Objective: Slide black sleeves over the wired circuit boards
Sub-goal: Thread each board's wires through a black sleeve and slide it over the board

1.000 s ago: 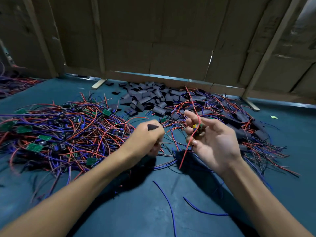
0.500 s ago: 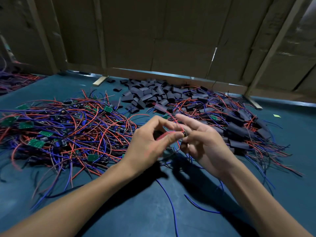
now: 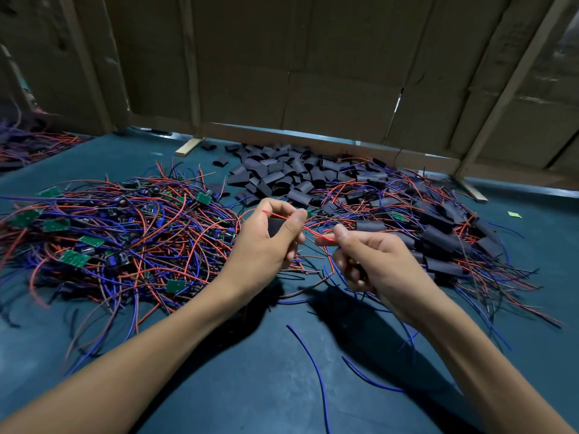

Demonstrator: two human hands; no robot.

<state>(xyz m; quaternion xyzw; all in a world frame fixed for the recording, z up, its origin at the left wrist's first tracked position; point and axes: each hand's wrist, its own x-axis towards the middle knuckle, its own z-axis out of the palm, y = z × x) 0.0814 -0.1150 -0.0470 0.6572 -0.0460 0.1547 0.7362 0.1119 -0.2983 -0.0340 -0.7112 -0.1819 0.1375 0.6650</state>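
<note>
Since a second ago you've threaded the red wire [image 3: 308,230] through the black sleeve [image 3: 275,226] pinched in your left hand [image 3: 266,242], right hand [image 3: 369,261] just beside it gripping the board end, so next slide sleeve onto board.

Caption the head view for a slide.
Left hand holds a black sleeve while right hand feeds a red wire through it.

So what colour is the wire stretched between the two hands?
Red; the wire runs from left hand to right hand, head view.
</note>
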